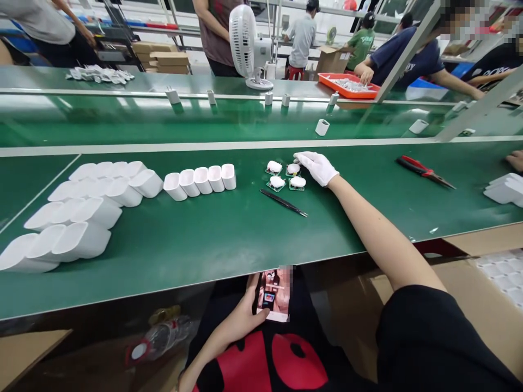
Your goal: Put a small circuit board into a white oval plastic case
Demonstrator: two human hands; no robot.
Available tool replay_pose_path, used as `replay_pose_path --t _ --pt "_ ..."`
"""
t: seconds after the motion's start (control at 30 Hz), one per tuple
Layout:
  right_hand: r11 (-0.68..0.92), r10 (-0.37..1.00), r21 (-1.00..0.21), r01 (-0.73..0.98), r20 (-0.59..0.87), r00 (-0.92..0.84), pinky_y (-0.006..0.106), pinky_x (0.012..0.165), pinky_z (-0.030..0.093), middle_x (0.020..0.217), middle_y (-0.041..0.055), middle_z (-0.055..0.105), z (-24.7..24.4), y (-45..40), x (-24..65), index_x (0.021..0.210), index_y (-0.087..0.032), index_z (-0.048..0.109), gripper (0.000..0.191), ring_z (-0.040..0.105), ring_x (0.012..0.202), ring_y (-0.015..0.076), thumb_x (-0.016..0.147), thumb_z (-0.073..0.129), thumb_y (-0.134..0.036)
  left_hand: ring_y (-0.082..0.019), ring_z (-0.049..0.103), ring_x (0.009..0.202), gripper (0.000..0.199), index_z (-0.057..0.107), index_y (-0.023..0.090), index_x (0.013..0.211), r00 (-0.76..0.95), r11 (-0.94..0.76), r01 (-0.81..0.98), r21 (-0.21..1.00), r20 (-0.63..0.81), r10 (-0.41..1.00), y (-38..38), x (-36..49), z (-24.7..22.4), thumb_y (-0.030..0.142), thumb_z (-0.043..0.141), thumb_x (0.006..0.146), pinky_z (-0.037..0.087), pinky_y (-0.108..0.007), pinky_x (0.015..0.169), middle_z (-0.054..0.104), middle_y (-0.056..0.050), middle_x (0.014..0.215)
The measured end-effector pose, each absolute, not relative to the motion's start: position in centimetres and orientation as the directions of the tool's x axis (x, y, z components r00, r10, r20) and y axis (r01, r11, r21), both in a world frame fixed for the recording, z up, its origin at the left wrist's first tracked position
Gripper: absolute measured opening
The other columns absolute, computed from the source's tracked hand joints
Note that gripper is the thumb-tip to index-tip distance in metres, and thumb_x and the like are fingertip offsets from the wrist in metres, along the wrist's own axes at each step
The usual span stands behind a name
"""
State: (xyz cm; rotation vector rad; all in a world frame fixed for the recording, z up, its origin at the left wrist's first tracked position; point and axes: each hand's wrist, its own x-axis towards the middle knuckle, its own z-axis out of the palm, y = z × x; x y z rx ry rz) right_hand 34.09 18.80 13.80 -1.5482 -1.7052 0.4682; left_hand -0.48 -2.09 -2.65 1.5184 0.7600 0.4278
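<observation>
My left hand (244, 314), bare, is closed around a phone (274, 296) with a lit screen, held over my lap below the table edge. My right hand (317, 167) wears a white glove and lies on the green table (212, 234), fingers stretched out. Its fingertips are beside the far right one of several small circuit boards (276, 182) topped with white pieces; whether they touch it I cannot tell. Black tweezers (284, 202) lie just in front of the boards. To their left stands a row of white, open plastic housings (201, 181).
More white housings (81, 209) fill the table's left side. Red-handled pliers (425, 172) lie to the right. Beyond, a green conveyor belt (143, 122) carries scattered white adapters, with a white fan (245, 46) and an orange tray (347, 87) behind. Several people work around.
</observation>
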Motion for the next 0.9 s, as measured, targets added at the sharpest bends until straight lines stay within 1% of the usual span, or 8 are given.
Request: replay_pose_path --t 0.13,0.27,0.37,0.47,0.6,0.77,0.9 --pt "0.192 0.957 -0.685 0.703 0.29 0.022 0.037 0.098 0.043 0.107 0.0084 0.069 14.0 18.69 34.09 0.11 -0.013 0.066 0.042 0.062 0.102 0.0226 0.09 0.045 -0.044 -0.029 -0.004 0.144 0.09 0.002 0.024 0.15 0.719 0.044 0.197 0.979 -0.175 0.672 -2.01 -0.6 -2.54 0.032 0.061 0.083 0.002 -0.047 0.117 0.001 -0.008 0.159" --pt "0.19 0.956 -0.662 0.725 0.293 0.018 0.038 0.098 0.043 0.109 0.0081 0.068 14.13 18.57 33.97 0.11 -0.013 0.066 0.041 0.062 0.103 0.0226 0.09 0.044 -0.041 -0.03 0.001 0.145 0.091 0.004 0.022 0.15 0.734 0.071 0.173 0.982 -0.177 0.656 -1.93 -0.64 -2.72 0.039 0.062 0.082 0.005 -0.048 0.116 0.0 -0.01 0.159" --pt "0.186 0.955 -0.651 0.736 0.295 0.02 0.038 0.099 0.043 0.111 0.0064 0.068 14.06 18.58 33.95 0.11 -0.015 0.066 0.038 0.061 0.104 0.0224 0.09 0.045 -0.04 -0.028 -0.001 0.145 0.086 0.006 0.025 0.15 0.71 0.103 0.179 0.978 -0.201 0.675 -1.95 -0.55 -3.02 0.043 0.058 0.085 0.003 -0.047 0.116 0.001 -0.008 0.159" --pt "0.186 0.953 -0.641 0.745 0.301 0.021 0.039 0.1 0.042 0.113 0.0055 0.068 13.98 18.6 33.98 0.11 -0.017 0.067 0.037 0.06 0.107 0.0225 0.09 0.045 -0.04 -0.026 -0.004 0.145 0.079 0.005 0.026 0.15 0.696 0.104 0.194 0.976 -0.211 0.686 -2.01 -0.43 -3.14 0.043 0.052 0.089 -0.002 -0.046 0.116 0.002 -0.006 0.159" --pt "0.191 0.951 -0.63 0.753 0.308 0.016 0.039 0.101 0.042 0.114 0.0066 0.067 13.99 18.54 33.98 0.11 -0.016 0.067 0.037 0.059 0.109 0.023 0.09 0.046 -0.039 -0.027 -0.002 0.145 0.087 0.003 0.024 0.15 0.722 0.075 0.171 0.982 -0.177 0.669 -2.01 -0.41 -2.86 0.04 0.059 0.085 0.002 -0.045 0.117 0.002 -0.008 0.159" --pt "0.191 0.951 -0.623 0.758 0.31 0.015 0.041 0.101 0.041 0.116 0.0061 0.066 14.05 18.45 33.92 0.109 -0.017 0.067 0.035 0.058 0.111 0.024 0.09 0.047 -0.039 -0.032 -0.003 0.144 0.086 0.008 0.023 0.15 0.739 0.06 0.148 0.987 -0.15 0.657 -1.88 -0.63 -2.67 0.042 0.06 0.084 0.0 -0.049 0.116 0.003 -0.011 0.159" --pt "0.179 0.953 -0.626 0.759 0.303 0.026 0.041 0.102 0.041 0.116 0.0068 0.066 14.0 18.47 33.93 0.109 -0.016 0.067 0.036 0.058 0.112 0.024 0.09 0.048 -0.04 -0.031 -0.005 0.144 0.092 0.006 0.024 0.15 0.749 0.059 0.142 0.988 -0.146 0.646 -1.78 -0.74 -2.6 0.042 0.063 0.081 0.001 -0.048 0.116 0.005 -0.01 0.159"
